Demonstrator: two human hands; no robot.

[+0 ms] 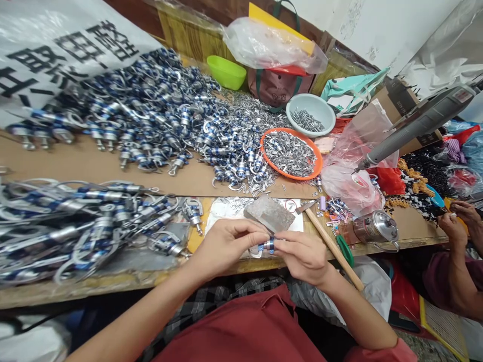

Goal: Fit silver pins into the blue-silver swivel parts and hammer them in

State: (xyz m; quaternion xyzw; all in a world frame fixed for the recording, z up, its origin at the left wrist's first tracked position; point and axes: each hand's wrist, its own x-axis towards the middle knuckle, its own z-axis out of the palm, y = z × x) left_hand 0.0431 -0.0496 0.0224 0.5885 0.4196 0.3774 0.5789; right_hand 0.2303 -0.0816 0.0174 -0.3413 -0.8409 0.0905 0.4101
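My left hand (226,244) and my right hand (302,254) meet over the near edge of the workbench (113,284). Both pinch one small blue and silver metal clasp (267,246) between their fingertips. Just beyond the hands lies a grey stone block (269,213) on a white sheet (226,208). A wooden-handled hammer (332,246) rests to the right of my right hand.
Heaps of blue and silver clasps (158,115) cover the bench at left and behind. An orange tray (290,153) and a pale bowl (310,114) hold small metal parts. A green bowl (226,72), plastic bags and a metal cup (375,229) stand around. Another person's hands (458,221) work at right.
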